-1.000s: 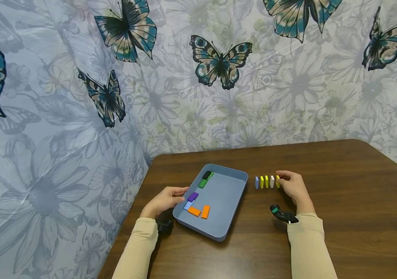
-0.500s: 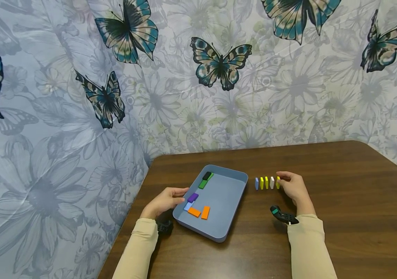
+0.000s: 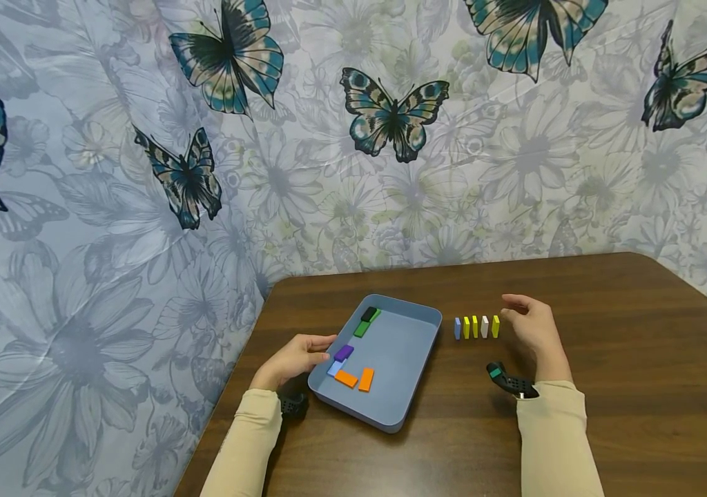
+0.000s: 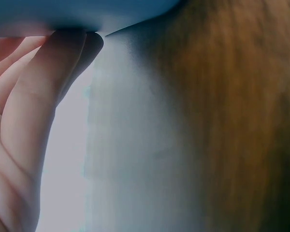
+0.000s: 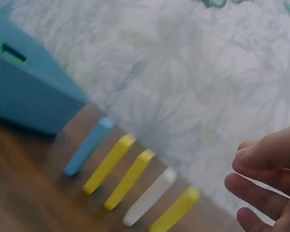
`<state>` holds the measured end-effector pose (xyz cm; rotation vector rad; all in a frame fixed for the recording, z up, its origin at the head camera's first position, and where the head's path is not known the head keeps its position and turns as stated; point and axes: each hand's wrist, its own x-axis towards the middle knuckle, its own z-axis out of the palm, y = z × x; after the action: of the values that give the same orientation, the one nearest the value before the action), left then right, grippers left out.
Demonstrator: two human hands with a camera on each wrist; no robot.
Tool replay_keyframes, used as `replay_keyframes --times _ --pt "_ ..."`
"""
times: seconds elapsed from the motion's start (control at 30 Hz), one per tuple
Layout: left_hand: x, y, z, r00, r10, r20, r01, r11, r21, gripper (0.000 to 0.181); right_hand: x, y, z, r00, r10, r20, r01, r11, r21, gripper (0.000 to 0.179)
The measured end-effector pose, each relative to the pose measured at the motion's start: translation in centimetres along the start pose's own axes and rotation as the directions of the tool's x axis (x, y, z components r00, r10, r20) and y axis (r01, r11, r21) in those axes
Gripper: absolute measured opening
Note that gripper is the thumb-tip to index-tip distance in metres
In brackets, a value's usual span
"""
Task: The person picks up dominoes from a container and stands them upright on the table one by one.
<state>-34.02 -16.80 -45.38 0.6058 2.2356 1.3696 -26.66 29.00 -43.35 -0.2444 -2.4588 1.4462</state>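
Upright dominoes stand in a spaced row on the table, right of the tray. From left to right come a blue domino, two yellow ones, a white domino and a yellow domino at the right end. My right hand hovers just right of that end, fingers loosely bent and holding nothing; the right wrist view shows a gap between the fingers and the row. My left hand touches the left side of the blue-grey tray, its fingertips against the wall in the left wrist view.
Inside the tray lie a black domino, green dominoes, a purple domino, a light blue domino and two orange dominoes. Behind the brown wooden table rises a wall covering with butterflies.
My right hand has let go of the yellow domino at the row's end and moved off to the right. That domino stays standing. The left hand and tray hold their place.
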Motion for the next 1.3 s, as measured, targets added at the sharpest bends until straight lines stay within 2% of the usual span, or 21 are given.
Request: replay_keyframes --times 0.17,0.33,0.53,0.7,0.9,1.1,1.2,1.3 --pt "-0.2 -0.1 -0.2 1.000 0.001 0.001 -0.001 1.000 -0.006 0.050 -0.2 -2.6 -0.6 0.995 -0.083 -0.048 0.085 0.996 0.024 0.041" --pt "-0.2 0.0 -0.5 1.000 0.009 -0.003 -0.009 1.000 -0.004 0.050 -0.3 -6.1 0.0 0.982 -0.186 -0.029 0.188 0.979 0.081 0.041" --pt "-0.1 0.4 -0.5 1.000 -0.002 -0.015 0.002 1.000 0.012 0.051 -0.5 -9.9 2.2 0.958 -0.270 0.097 0.254 0.955 0.152 0.041" --pt "0.0 0.5 -0.5 1.000 0.005 -0.007 -0.005 1.000 0.011 0.050 -0.3 -12.1 6.1 0.912 -0.331 0.241 0.284 0.936 0.209 0.040" --pt "0.0 0.4 -0.3 1.000 0.012 -0.008 -0.012 1.000 -0.005 0.050 0.1 -13.9 11.4 0.864 -0.315 0.392 0.235 0.942 0.240 0.036" --pt "0.1 0.2 -0.1 1.000 -0.002 -0.005 0.002 1.000 -0.012 0.050 0.0 -13.8 15.7 0.829 -0.255 0.498 0.158 0.960 0.229 0.037" --pt "0.0 0.0 -0.1 1.000 -0.002 -0.011 0.002 1.000 0.003 0.050 0.1 -13.1 17.6 0.824 -0.215 0.524 0.123 0.971 0.206 0.038" --pt "-0.1 -0.1 -0.1 1.000 -0.009 -0.013 0.009 1.000 0.018 0.050 0.1 -12.4 19.3 0.834 -0.168 0.526 0.074 0.978 0.196 0.038"
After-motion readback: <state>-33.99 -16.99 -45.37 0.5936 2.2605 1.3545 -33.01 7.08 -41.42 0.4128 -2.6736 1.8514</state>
